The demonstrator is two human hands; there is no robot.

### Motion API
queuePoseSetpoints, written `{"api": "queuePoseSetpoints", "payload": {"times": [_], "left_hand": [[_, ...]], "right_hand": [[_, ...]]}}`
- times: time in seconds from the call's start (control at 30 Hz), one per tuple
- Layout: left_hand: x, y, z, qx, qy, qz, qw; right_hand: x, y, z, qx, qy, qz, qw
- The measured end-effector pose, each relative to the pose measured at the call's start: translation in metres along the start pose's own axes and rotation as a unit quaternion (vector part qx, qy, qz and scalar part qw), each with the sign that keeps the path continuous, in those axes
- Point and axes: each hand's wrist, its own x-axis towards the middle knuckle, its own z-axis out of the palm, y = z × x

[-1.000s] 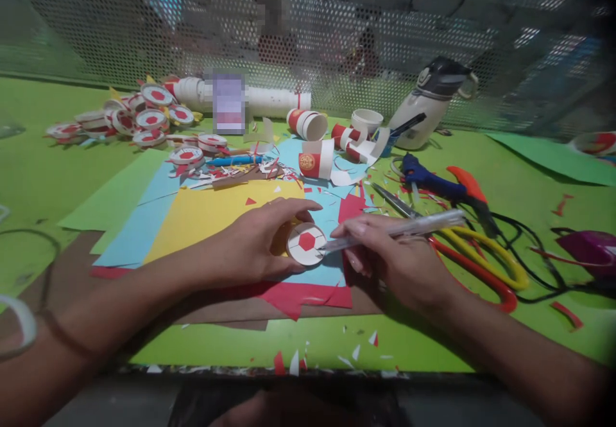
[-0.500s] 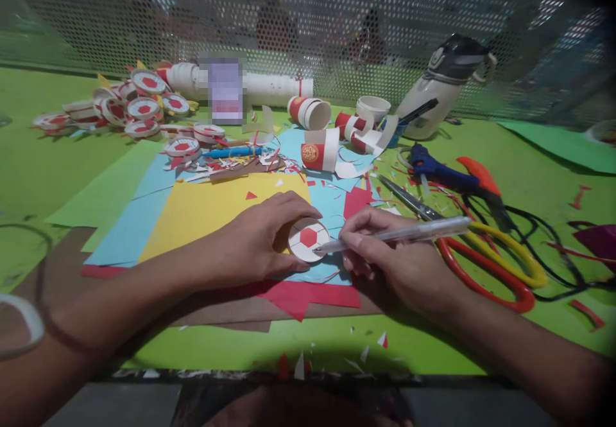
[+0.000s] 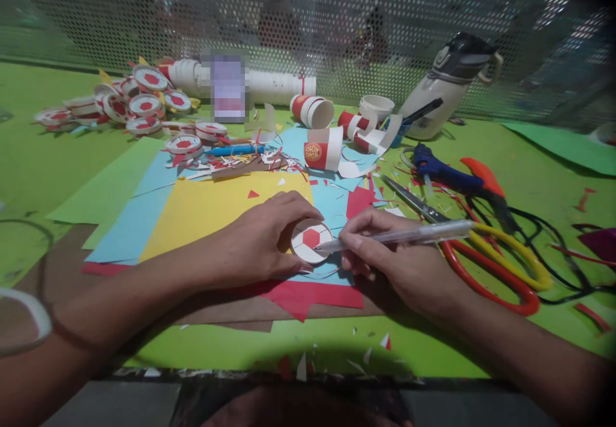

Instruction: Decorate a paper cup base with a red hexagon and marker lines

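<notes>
A small round white paper disc (image 3: 299, 253) with a red hexagon and thin drawn lines lies over the blue paper (image 3: 330, 205). My left hand (image 3: 269, 237) grips its left edge between thumb and fingers. In my right hand (image 3: 378, 244) a clear-barrelled pen (image 3: 418, 231) is pinched, slanting left, its tip on or just above the disc at the hexagon's lower edge. Under my left hand spreads a yellow sheet (image 3: 216, 205), with red paper (image 3: 332, 295) below the disc.
Scissors (image 3: 529, 260) with red and yellow handles and a blue glue gun (image 3: 447, 173) lie right. Cut paper cups (image 3: 327, 151), a bottle (image 3: 428, 103) and a blurred phone (image 3: 229, 90) stand behind. Finished-looking discs (image 3: 144, 106) are heaped back left. Scraps (image 3: 301, 368) dot the front edge.
The whole view has shifted slightly, so things sit a little further right. Both hands keep their grips, and the pen tip stays near the hexagon's lower edge.
</notes>
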Motion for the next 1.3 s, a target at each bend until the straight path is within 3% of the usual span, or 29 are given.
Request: {"api": "queuePoseSetpoints", "payload": {"times": [1.3], "left_hand": [[0.0013, 0.0013, 0.0005, 0.008, 0.000, -0.014, 1.000]], "right_hand": [[0.0011, 0.0033, -0.0007, 0.007, -0.009, 0.002, 1.000]]}}
